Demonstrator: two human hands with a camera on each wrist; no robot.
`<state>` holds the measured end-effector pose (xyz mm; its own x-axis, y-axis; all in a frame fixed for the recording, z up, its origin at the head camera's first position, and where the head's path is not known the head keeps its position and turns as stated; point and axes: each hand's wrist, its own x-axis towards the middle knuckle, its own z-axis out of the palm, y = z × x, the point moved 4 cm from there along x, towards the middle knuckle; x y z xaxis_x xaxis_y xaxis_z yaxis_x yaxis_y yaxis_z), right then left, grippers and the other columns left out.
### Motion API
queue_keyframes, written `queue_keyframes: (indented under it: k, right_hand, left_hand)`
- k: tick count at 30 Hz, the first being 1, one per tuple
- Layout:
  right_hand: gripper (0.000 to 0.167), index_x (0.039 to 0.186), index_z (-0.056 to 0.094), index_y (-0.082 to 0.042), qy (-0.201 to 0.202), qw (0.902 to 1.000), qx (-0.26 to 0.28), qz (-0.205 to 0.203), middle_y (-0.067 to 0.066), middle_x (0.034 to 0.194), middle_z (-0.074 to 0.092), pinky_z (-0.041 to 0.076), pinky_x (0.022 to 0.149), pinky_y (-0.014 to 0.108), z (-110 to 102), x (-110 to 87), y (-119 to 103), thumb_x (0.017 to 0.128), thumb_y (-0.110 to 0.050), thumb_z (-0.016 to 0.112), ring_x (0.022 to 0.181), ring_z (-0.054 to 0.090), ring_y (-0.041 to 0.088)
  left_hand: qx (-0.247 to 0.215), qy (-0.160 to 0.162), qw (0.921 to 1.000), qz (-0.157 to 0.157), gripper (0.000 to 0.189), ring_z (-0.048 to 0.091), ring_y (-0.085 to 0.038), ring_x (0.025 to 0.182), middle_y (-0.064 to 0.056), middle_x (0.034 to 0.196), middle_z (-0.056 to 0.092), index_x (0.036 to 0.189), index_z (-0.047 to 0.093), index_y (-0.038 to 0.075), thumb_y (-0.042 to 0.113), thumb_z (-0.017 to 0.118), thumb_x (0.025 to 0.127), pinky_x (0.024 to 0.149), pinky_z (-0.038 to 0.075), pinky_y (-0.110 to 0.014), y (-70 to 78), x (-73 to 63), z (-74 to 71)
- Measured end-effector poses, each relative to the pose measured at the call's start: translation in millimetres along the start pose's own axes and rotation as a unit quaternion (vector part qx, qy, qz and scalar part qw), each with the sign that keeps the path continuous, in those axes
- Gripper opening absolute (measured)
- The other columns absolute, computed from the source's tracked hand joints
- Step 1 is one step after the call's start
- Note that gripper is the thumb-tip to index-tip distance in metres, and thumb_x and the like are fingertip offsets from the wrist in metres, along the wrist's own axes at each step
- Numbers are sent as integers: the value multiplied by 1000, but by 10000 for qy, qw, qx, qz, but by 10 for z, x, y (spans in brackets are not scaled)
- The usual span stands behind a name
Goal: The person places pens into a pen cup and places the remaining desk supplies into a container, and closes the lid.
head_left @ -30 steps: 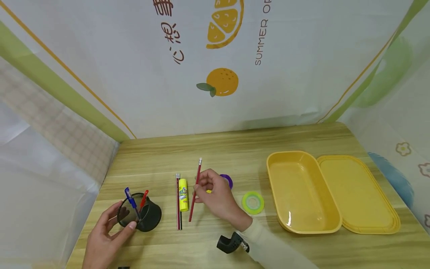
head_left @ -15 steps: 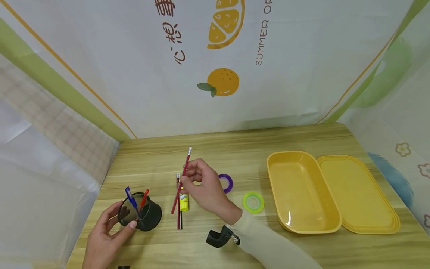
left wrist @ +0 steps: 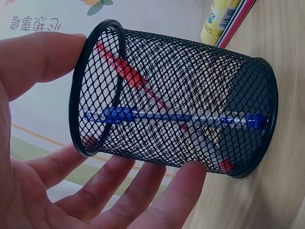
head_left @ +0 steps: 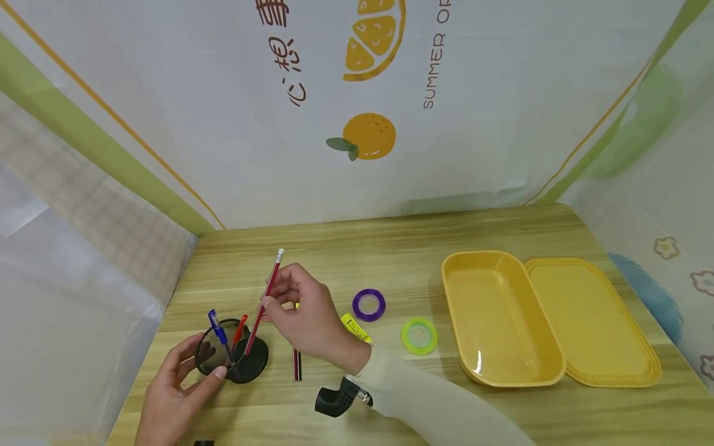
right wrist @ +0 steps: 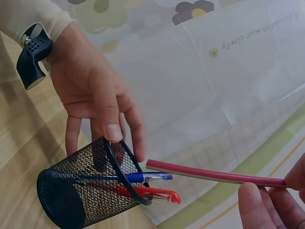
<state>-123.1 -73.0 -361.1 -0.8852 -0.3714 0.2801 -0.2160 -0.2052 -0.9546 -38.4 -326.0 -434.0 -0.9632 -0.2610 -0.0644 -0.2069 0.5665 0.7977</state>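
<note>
My left hand (head_left: 173,393) holds a black mesh pen cup (head_left: 256,362) near its rim, with the thumb on one side and the fingers on the other. A blue pen (left wrist: 157,116) and a red pen (left wrist: 128,71) lean inside the cup, crossing each other behind the mesh. Between thumb and fingers, my right hand (head_left: 309,316) pinches a red pencil (head_left: 270,284), its white eraser end up. In the right wrist view, the pencil's lower end (right wrist: 155,164) is close to the cup's mouth, beside the pen tops.
Pencils (head_left: 297,367) lie beside a yellow glue stick (left wrist: 220,19), mostly hidden by my right hand in the head view. Rolls of purple tape (head_left: 369,305) and green tape (head_left: 419,336) lie mid-table, near a yellow printed item (head_left: 356,327). A yellow box (head_left: 504,322) and its lid (head_left: 594,322) are rightward.
My right hand has carried the red pencil leftward, past the glue stick and loose pencils, to the pen cup. The purple tape and yellow printed item have come into view. The left hand stays put.
</note>
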Motion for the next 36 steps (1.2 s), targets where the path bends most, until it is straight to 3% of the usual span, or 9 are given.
queue_keyframes:
  k: [3, 16, 25, 36]
  right_hand:
    - [20, 120, 56, 0, -4, 9998, -205, -84, 14, 108, 71, 64, 79, 24, 44, 20, 27, 102, -2, 64, 92, 67, 0]
    - [16, 118, 58, -7, -187, 9984, -524, -61, 11, 106, 70, 62, 79, 19, 159, 82, 181, 103, -4, 64, 93, 66, -3]
    - [16, 115, 61, -9, -303, 9959, -845, -92, 7, 105, 70, 61, 77, 16, 240, 107, 299, 102, -3, 66, 90, 67, -4]
    - [14, 113, 65, -9, -284, 9915, -1260, 169, -1, 104, 72, 58, 75, 13, 278, 112, 432, 99, -6, 69, 88, 65, -8]
  left_hand:
    - [-10, -6, 10000, 11, 76, 50, 20, 108, -9, 155, 45, 159, 42, 13, 26, 82, 96, 77, 57, -11, -4, 4, -5]
    - [-172, 52, 9998, 104, 76, 53, 21, 108, -6, 153, 46, 158, 42, 10, 22, 83, 95, 78, 57, -11, -15, -15, -1]
    - [-270, 5, 9996, 41, 75, 56, 19, 107, 12, 140, 49, 158, 41, 8, 19, 82, 95, 76, 58, -11, -34, -22, -11]
    - [-145, -13, 9999, 45, 75, 52, 20, 107, -3, 153, 44, 158, 42, 10, 19, 82, 95, 77, 57, -11, -14, 2, 0]
